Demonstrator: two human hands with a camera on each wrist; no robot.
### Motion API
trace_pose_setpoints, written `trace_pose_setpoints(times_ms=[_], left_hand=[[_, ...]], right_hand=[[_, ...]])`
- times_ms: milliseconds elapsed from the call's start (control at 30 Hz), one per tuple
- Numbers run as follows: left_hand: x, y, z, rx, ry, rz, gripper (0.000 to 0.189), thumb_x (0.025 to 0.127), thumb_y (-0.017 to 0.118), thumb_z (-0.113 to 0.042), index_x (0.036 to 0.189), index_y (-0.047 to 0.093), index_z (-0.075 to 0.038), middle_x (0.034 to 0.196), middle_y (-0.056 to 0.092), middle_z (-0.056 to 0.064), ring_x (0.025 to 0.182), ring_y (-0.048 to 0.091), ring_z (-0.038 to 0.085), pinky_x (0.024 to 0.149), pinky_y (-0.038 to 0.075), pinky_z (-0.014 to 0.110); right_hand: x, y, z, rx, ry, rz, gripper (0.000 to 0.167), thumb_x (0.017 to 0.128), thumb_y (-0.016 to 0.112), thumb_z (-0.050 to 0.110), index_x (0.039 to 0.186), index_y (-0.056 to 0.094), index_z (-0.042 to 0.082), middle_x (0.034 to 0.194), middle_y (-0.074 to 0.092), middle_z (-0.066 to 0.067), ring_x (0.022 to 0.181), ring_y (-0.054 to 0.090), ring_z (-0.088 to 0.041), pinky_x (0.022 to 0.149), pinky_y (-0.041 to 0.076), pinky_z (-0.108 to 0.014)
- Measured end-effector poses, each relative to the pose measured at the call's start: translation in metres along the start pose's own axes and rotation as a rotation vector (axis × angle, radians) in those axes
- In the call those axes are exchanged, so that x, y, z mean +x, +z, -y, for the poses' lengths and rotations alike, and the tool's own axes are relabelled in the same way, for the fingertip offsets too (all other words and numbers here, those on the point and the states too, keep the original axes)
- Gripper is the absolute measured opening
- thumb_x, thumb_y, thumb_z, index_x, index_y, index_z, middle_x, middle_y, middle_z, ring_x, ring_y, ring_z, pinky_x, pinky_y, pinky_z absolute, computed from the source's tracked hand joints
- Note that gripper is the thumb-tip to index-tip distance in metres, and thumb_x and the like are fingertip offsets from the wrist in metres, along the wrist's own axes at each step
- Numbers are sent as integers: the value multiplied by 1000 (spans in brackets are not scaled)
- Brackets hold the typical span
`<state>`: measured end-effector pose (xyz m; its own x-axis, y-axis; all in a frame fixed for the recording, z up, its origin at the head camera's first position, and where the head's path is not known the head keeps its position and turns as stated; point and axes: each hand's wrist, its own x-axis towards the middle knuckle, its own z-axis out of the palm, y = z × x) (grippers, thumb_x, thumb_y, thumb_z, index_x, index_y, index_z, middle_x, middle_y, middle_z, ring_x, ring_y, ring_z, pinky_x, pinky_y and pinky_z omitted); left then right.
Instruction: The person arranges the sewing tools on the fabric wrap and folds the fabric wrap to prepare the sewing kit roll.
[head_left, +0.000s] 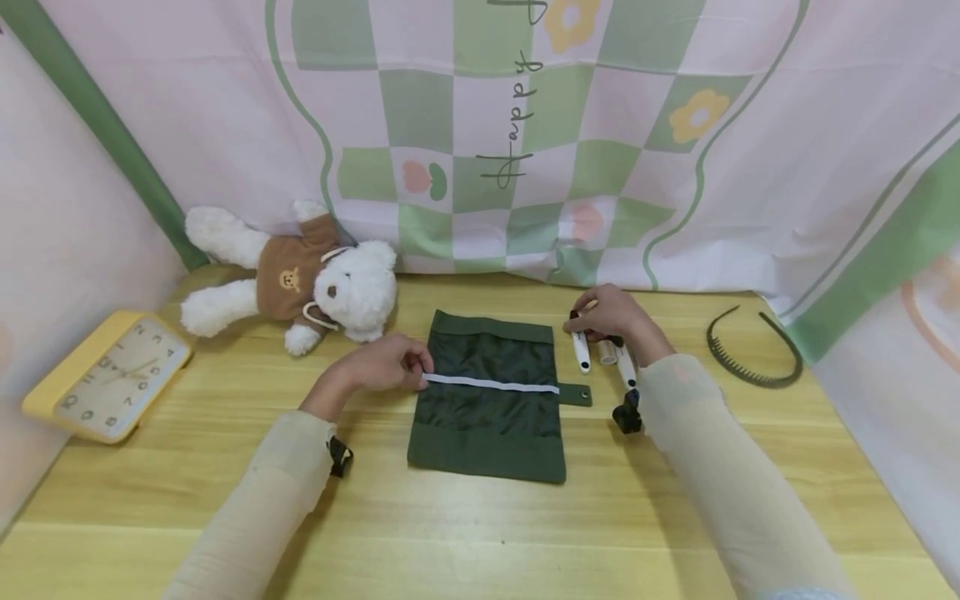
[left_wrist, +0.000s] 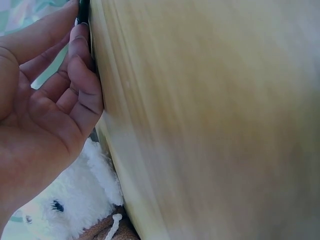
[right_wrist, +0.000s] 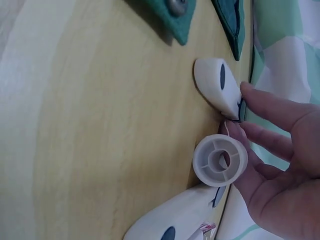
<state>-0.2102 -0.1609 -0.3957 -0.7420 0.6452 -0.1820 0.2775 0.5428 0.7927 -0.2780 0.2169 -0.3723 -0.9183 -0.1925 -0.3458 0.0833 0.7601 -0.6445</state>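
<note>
A dark green fabric roll-up pouch (head_left: pixel 487 454) lies spread flat, with a white elastic strip (head_left: pixel 495 384) across its middle and a snap tab (head_left: pixel 576 395) on the right side. At the pouch's left edge, by the strip's end, my left hand (head_left: pixel 384 362) pinches the fabric between thumb and fingers. To the right of the pouch, my right hand (head_left: pixel 611 312) pinches the dark end of a small white-handled tool (head_left: pixel 581 352). Below those fingers stands a white thread spool (right_wrist: pixel 220 161), and beyond it a second white-handled tool (right_wrist: pixel 172 215) lies on the table.
A white plush bear (head_left: pixel 296 279) in a brown top lies at the back left. Nearer the left edge stands a yellow clock (head_left: pixel 112 375). A dark toothed headband (head_left: pixel 753 382) lies on the right of the wooden table (head_left: pixel 495 542). A patterned cloth (head_left: pixel 517 108) hangs behind.
</note>
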Motion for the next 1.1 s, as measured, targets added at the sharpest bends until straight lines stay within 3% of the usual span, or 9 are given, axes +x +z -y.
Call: trace_pose_setpoints(times_ms=[200, 467, 767, 1100], left_hand=[[0, -1, -2, 4, -7, 3, 6, 94, 70, -1, 100, 70, -2, 86, 65, 7, 77, 58, 18, 70, 48, 31], [0, -1, -4, 13, -20, 0, 6, 94, 71, -2, 100, 70, -4, 86, 65, 6, 77, 57, 18, 71, 48, 31], [-1, 0, -3, -1, -13, 7, 5, 96, 69, -2, 100, 70, -2, 87, 65, 8, 78, 58, 19, 71, 48, 32], [1, 0, 1, -2, 25, -31, 6, 96, 68, -2, 92, 71, -2, 87, 68, 4, 78, 60, 15, 72, 50, 32]], right_hand=[[3, 0, 1, -4, 18, -28, 46, 96, 70, 16, 134, 58, -8, 107, 65, -24, 66, 67, -15, 63, 58, -30], [0, -2, 1, 159, 28, -41, 51, 98, 65, 14, 143, 50, -7, 118, 58, -28, 75, 67, -18, 71, 59, -33], [-2, -3, 2, 243, -34, -52, 57, 99, 66, 15, 149, 45, -3, 132, 59, -29, 93, 70, -22, 84, 59, -39], [-6, -2, 10, 411, -91, -5, 61, 99, 69, 17, 150, 42, -3, 142, 49, -28, 97, 66, -19, 92, 56, -47]])
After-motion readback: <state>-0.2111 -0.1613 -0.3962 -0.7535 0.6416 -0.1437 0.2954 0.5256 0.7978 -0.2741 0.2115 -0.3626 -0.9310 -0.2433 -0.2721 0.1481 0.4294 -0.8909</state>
